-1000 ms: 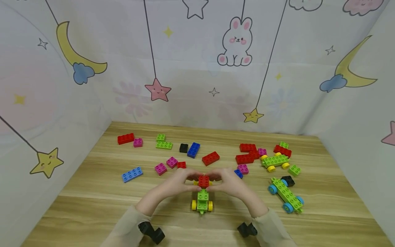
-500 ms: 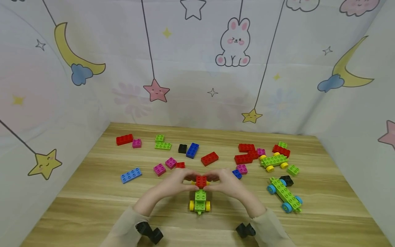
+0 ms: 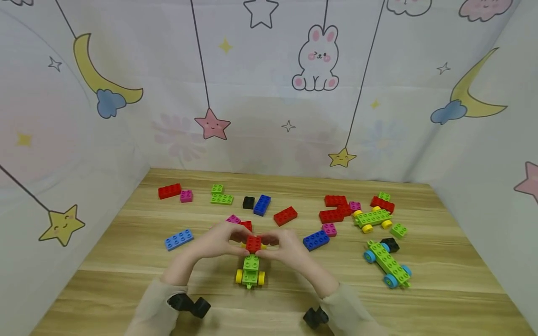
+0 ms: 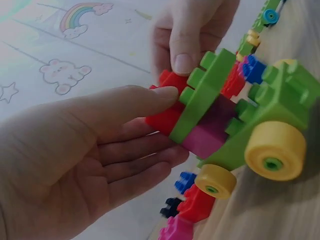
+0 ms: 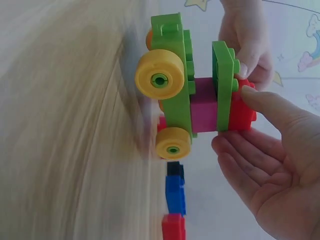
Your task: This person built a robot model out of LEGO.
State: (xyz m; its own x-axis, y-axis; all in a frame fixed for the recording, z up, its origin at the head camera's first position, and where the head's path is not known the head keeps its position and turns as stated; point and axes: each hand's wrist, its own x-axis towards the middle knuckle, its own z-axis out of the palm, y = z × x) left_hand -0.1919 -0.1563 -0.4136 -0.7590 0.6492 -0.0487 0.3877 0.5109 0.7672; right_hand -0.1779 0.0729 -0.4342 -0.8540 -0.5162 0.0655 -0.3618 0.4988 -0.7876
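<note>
In the head view a toy car [image 3: 251,268] of green, pink and red building bricks stands at the middle front of the table. My left hand [image 3: 215,241] and right hand [image 3: 287,247] pinch the red brick [image 3: 253,244] on its top from both sides, thumbs on the near side. The right wrist view shows the stack side-on: a green wheeled base [image 5: 176,102] with yellow wheels [image 5: 160,75], a pink brick [image 5: 204,105], a green plate [image 5: 223,92] overhanging toward one end, then the red brick. Fingers of the left hand lie under that plate's edge in the left wrist view.
Right of the hands lie a dark blue brick [image 3: 316,240] and a pink brick [image 3: 329,229]. Farther right are a blue-wheeled green base [image 3: 388,264] and a yellow-wheeled one [image 3: 373,218]. A light blue brick [image 3: 179,240] lies left; several bricks line the back before a cloth wall [image 3: 252,149].
Both hands have slid left together with the toy car between them, mostly in the last half second. The dark blue brick, partly covered before, now shows whole beside the right hand.
</note>
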